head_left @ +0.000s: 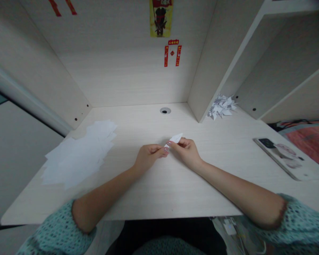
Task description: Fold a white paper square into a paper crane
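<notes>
Between my two hands is a small folded piece of white paper [177,138], held just above the desk near its middle. My left hand [150,155] pinches its lower left end between thumb and fingers. My right hand [186,150] grips it from the right, thumb on top and fingers behind. Part of the paper is hidden by my fingers. To the left lies a spread pile of white paper sheets [79,152]. A heap of small folded paper pieces [222,106] sits at the back right, beside the upright divider.
A phone [289,157] with a patterned back lies on the right of the desk [159,198]. A round cable hole [165,111] is near the back wall. The vertical divider [215,60] stands right of it. Reddish cloth [309,140] lies at the far right.
</notes>
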A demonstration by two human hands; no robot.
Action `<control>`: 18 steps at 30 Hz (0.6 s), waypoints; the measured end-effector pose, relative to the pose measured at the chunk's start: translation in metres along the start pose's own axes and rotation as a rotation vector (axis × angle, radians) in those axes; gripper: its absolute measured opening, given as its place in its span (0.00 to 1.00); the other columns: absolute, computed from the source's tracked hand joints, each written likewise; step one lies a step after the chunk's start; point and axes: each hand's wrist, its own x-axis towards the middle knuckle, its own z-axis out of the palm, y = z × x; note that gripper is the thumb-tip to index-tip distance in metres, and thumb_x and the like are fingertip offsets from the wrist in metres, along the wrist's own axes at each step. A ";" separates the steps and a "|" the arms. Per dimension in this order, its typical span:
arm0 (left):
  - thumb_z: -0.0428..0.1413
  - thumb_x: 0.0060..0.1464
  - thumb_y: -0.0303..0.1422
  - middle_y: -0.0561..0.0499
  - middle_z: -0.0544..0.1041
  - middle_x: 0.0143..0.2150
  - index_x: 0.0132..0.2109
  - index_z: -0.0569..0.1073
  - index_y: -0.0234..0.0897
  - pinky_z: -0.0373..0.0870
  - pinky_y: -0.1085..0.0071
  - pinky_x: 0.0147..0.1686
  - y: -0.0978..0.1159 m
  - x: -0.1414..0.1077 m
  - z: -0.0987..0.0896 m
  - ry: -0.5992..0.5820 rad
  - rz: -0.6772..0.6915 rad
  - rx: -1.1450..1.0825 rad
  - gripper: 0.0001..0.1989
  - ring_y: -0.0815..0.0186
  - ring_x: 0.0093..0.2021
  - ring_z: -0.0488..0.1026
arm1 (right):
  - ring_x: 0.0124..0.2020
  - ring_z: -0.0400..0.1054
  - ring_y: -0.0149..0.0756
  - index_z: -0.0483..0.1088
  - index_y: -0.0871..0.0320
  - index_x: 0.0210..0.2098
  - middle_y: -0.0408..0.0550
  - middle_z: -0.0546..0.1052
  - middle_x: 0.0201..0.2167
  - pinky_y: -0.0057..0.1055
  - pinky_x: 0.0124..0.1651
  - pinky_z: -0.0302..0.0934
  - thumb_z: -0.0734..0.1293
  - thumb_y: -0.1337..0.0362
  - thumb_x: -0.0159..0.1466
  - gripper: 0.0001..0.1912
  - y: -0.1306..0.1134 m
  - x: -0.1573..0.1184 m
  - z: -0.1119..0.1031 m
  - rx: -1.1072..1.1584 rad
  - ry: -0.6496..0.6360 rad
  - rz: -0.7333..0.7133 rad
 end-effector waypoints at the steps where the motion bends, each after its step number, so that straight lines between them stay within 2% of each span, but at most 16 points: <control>1: 0.58 0.48 0.42 0.48 0.81 0.32 0.34 0.77 0.34 0.73 0.69 0.41 0.002 -0.001 0.000 0.001 -0.005 -0.008 0.14 0.64 0.34 0.78 | 0.27 0.70 0.35 0.77 0.58 0.28 0.47 0.79 0.27 0.31 0.32 0.60 0.71 0.58 0.53 0.09 0.001 0.000 0.000 0.010 0.003 0.003; 8: 0.58 0.48 0.42 0.48 0.81 0.31 0.31 0.77 0.34 0.73 0.69 0.40 0.006 -0.005 0.001 0.020 0.035 0.016 0.14 0.64 0.34 0.78 | 0.27 0.69 0.35 0.76 0.59 0.28 0.48 0.78 0.27 0.32 0.32 0.61 0.71 0.56 0.53 0.12 -0.002 -0.002 0.002 -0.020 0.031 0.031; 12: 0.59 0.46 0.42 0.48 0.80 0.30 0.30 0.76 0.34 0.73 0.69 0.40 0.001 0.000 0.000 0.032 0.005 -0.028 0.14 0.64 0.33 0.78 | 0.27 0.69 0.36 0.76 0.59 0.27 0.48 0.78 0.27 0.32 0.33 0.61 0.71 0.56 0.52 0.12 -0.002 0.000 0.000 -0.059 0.064 0.002; 18: 0.60 0.46 0.41 0.47 0.81 0.32 0.31 0.76 0.33 0.73 0.68 0.41 -0.003 0.004 -0.001 -0.016 -0.022 -0.123 0.13 0.65 0.34 0.78 | 0.26 0.67 0.34 0.76 0.59 0.26 0.47 0.77 0.26 0.31 0.31 0.58 0.71 0.57 0.53 0.10 -0.002 0.003 -0.002 -0.003 0.068 0.001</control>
